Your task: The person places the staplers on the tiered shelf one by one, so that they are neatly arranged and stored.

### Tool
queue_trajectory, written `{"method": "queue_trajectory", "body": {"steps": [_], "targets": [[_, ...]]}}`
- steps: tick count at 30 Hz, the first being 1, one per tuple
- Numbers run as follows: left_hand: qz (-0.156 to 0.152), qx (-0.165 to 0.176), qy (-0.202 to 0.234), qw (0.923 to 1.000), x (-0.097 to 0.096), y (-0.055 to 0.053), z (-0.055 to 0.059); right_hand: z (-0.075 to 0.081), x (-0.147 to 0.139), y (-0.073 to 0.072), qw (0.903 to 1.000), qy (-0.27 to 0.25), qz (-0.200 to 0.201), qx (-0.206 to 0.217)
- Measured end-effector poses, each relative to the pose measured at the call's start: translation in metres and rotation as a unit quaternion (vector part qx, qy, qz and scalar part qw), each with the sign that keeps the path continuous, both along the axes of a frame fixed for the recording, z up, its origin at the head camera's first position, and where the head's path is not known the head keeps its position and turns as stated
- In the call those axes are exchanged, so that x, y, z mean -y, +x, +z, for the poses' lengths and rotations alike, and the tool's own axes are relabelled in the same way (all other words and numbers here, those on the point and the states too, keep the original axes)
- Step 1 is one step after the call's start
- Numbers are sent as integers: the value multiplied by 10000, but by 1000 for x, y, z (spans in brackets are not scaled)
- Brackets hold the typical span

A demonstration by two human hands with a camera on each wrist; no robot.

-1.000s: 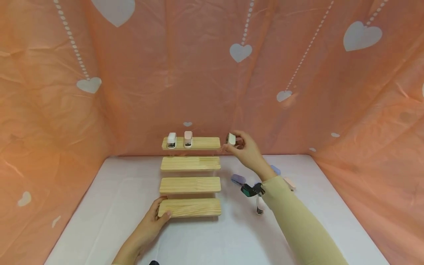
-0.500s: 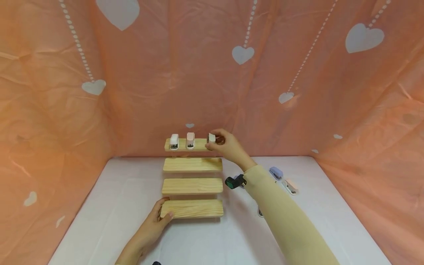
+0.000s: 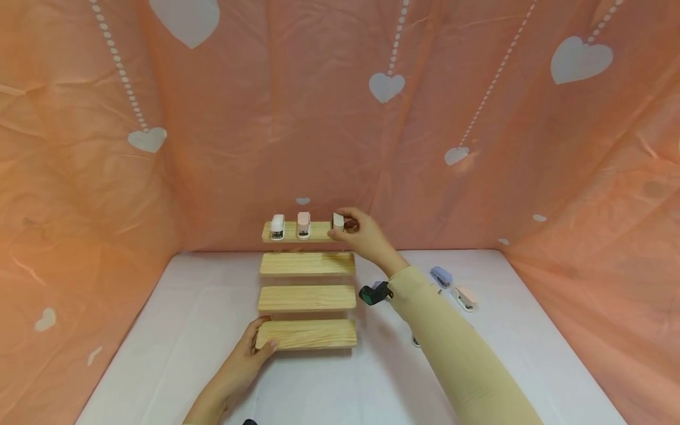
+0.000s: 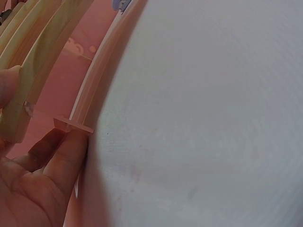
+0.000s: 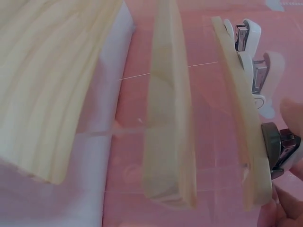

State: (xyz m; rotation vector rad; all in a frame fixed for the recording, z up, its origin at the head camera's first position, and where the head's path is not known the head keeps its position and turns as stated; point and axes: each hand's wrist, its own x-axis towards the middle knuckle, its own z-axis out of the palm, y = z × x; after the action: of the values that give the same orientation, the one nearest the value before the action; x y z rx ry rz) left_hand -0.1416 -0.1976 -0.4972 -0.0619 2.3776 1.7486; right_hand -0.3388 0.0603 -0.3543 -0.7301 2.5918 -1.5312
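Note:
A tiered stand with wooden shelves (image 3: 308,299) rises on the table. My left hand (image 3: 240,367) grips the left end of its bottom shelf (image 3: 313,334), thumb on top; in the left wrist view its fingers reach a clear plastic support (image 4: 73,126) underneath. At the right end of the top shelf (image 3: 321,233), my right hand (image 3: 369,239) pinches a pale stapler (image 3: 337,222). The right wrist view shows that stapler's dark base (image 5: 271,144) against the shelf surface. To its left on that shelf stand a white stapler (image 3: 278,226) and a pink stapler (image 3: 303,225).
On the table right of the stand lie a purple stapler (image 3: 441,277) and a peach stapler (image 3: 465,298). Other staplers are partly hidden under my right forearm (image 3: 451,336). Pink curtain with hearts (image 3: 340,118) encloses the table (image 3: 212,295) at back and sides.
My right hand has carried the pale stapler leftward from beside the stand onto the right end of the top shelf, and has hardly moved over the last half second. The left hand keeps its grip.

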Motion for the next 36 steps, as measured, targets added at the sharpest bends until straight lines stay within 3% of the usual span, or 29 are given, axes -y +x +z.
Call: {"method": "queue_trajectory", "body": {"steps": [7,14,31,36], "targets": [[112,36,135,9998,-1,0,2,-3,-6,4,9994,100,-39,-343],[96,49,164,9998,-1,0,1,-19,-26,10,9994,-67,-301,-170],[51,-38,83,9999,0,1,0,-87,-70,26,9938,505,-836,528],[30,-16,121,9999,-1,1,0,-106,-78,29,9936,483,-913,447]]}}
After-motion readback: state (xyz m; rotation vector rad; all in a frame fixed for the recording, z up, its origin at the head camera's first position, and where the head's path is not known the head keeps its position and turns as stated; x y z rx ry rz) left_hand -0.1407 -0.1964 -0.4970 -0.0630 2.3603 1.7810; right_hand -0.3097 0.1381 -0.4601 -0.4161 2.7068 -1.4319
